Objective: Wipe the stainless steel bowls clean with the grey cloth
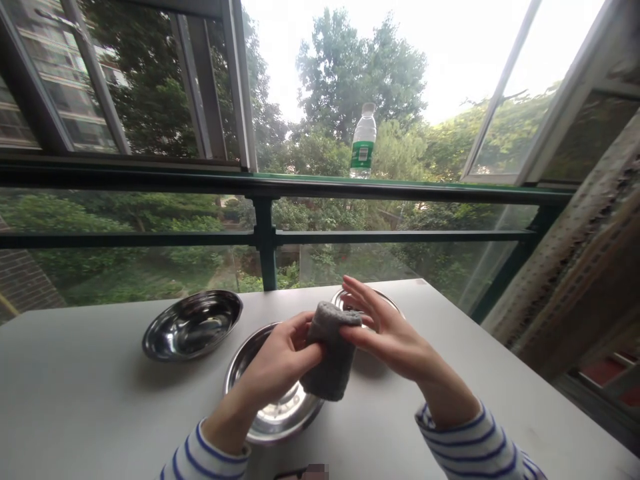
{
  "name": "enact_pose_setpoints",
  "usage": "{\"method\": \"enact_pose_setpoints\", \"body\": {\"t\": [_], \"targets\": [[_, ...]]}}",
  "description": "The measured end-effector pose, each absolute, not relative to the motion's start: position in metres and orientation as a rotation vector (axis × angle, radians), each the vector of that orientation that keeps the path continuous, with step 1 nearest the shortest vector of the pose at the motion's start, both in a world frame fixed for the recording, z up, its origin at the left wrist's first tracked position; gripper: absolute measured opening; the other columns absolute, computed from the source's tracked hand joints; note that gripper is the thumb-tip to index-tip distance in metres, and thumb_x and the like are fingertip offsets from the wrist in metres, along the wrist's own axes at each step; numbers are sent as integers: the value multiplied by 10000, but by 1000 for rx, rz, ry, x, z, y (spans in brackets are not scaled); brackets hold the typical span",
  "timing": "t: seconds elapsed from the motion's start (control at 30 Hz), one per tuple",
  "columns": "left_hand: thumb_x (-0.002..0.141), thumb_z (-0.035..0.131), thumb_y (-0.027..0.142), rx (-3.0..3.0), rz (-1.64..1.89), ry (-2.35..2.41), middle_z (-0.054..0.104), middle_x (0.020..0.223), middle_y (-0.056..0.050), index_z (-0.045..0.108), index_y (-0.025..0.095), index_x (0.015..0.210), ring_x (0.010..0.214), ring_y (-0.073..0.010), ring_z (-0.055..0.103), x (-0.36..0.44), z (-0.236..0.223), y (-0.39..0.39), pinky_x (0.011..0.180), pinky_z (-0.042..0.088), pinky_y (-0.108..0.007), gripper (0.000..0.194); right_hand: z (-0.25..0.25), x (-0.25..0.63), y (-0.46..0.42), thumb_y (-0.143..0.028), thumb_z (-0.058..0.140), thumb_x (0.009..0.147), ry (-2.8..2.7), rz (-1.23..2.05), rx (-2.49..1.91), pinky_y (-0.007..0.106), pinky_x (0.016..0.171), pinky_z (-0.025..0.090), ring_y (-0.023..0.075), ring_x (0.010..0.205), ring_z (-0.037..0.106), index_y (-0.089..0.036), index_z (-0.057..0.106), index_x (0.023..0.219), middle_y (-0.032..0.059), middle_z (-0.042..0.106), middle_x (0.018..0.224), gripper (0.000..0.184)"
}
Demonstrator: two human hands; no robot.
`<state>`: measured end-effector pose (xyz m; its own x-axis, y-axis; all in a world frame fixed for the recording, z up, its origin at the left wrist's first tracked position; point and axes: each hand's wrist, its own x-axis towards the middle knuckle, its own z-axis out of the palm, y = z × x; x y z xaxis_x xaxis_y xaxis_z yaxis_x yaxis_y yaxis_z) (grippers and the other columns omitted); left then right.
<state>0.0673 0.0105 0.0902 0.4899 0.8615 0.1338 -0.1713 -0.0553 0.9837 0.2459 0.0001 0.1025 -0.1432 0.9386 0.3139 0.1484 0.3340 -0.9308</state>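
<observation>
A folded grey cloth (329, 363) is held up in front of me, over the right side of the nearest metal bowl (273, 433). My left hand (280, 360) grips its left side, thumb on the near face and fingers behind. At its upper right edge, my right hand (387, 333) has its thumb against the cloth. The right forefinger is raised, while the other fingertips are partly hidden near the cloth's edge. Beyond my right hand is another shiny metal bowl (395, 301), mostly covered by the hand.
On the left of the white table (80, 393) a third metal bowl (193, 327) sits tilted. A green railing (200, 181) runs behind the table, with a plastic bottle (363, 143) standing above it before the open window. A patterned curtain (565, 220) hangs at right.
</observation>
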Motion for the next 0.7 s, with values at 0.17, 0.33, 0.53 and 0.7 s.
{"method": "enact_pose_setpoints", "body": {"t": [0.17,0.33,0.53,0.7], "targets": [[726,639,186,1337,961,777,691,879,-65,569,163,986,862,-220,634,60,86,16,720,464,-298,270,102,242,6,-258,660,707,-1483,1131,-898,327,789,469,199,869,618,-188,646,939,47,673,911,243],[707,682,241,1329,924,757,693,869,-86,593,135,936,834,-223,635,61,86,19,723,467,-311,267,101,237,7,-301,691,699,-1235,1023,-878,329,834,443,197,914,601,-217,618,1011,28,674,945,332],[715,672,241,1270,976,707,705,795,-61,639,139,901,777,-208,644,66,89,16,708,454,-293,215,86,241,-2,-398,635,768,-1278,1348,-648,368,860,436,235,1001,575,-216,606,1083,66,646,1038,365],[725,655,262,1288,904,765,702,773,-73,589,133,916,753,-213,646,74,84,13,687,460,-307,239,66,236,-8,-388,604,797,-1070,1277,-636,346,799,468,218,932,598,-245,592,1088,49,654,1001,324]]}}
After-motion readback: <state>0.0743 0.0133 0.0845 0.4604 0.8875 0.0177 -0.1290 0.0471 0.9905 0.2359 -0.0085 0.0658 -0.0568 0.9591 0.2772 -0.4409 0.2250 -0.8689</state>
